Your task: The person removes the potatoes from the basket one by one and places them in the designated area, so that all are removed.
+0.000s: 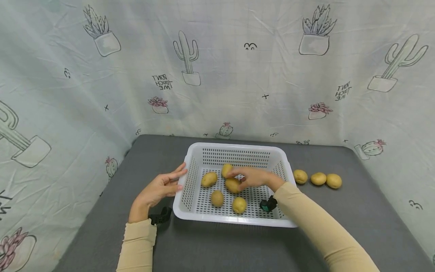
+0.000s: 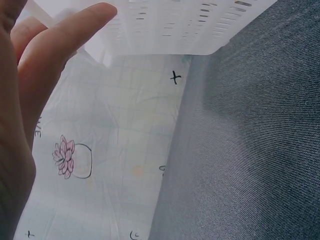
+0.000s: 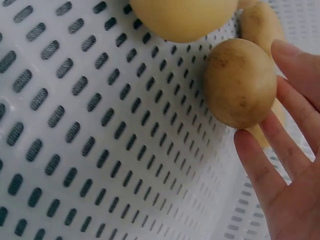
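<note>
A white perforated plastic basket [image 1: 234,218] holds several potatoes. My right hand [image 1: 253,177] reaches inside it, over a potato [image 1: 232,185] near the middle; another potato [image 1: 226,170] lies by the fingertips. In the right wrist view, spread fingers [image 3: 260,165] and the thumb stand around a brownish potato [image 3: 240,82]; whether they touch it is unclear. A paler potato [image 3: 185,17] is closer to that camera. My left hand [image 1: 159,189] is at the basket's left rim with fairly straight fingers; in the left wrist view, a finger [image 2: 75,32] lies along the basket wall [image 2: 165,30].
On the grey table [image 1: 210,249], three potatoes lie to the right of the basket: one potato [image 1: 300,176] close to its wall, then a second potato [image 1: 318,178] and a third potato [image 1: 334,181] side by side. A printed white curtain [image 1: 234,75] hangs behind and beside the table.
</note>
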A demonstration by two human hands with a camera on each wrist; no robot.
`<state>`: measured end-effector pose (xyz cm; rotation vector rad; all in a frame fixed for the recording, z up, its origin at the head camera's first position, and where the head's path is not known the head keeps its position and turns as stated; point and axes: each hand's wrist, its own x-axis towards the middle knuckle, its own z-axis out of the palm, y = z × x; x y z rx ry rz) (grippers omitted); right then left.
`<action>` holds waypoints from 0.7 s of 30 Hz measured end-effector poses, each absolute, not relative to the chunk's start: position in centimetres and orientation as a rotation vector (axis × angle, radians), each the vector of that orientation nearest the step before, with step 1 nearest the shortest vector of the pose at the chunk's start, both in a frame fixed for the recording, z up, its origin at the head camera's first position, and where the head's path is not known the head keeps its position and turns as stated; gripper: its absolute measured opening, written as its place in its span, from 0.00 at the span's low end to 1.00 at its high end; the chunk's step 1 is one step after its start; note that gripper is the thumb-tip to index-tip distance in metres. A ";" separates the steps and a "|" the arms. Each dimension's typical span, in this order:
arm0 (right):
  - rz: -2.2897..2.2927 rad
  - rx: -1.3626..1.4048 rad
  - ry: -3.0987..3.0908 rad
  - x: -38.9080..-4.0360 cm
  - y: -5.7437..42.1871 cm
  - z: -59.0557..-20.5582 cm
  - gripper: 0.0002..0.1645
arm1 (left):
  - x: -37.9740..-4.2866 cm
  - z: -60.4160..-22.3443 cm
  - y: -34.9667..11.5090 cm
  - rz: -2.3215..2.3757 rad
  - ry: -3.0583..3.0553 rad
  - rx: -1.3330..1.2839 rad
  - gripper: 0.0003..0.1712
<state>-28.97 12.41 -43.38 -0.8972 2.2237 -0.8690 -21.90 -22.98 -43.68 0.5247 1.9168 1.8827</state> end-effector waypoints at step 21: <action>-0.691 -0.962 2.365 -28.8 11.8 -44.3 0.37 | -21.9 -43.8 -22.8 1.891 1.902 0.542 0.37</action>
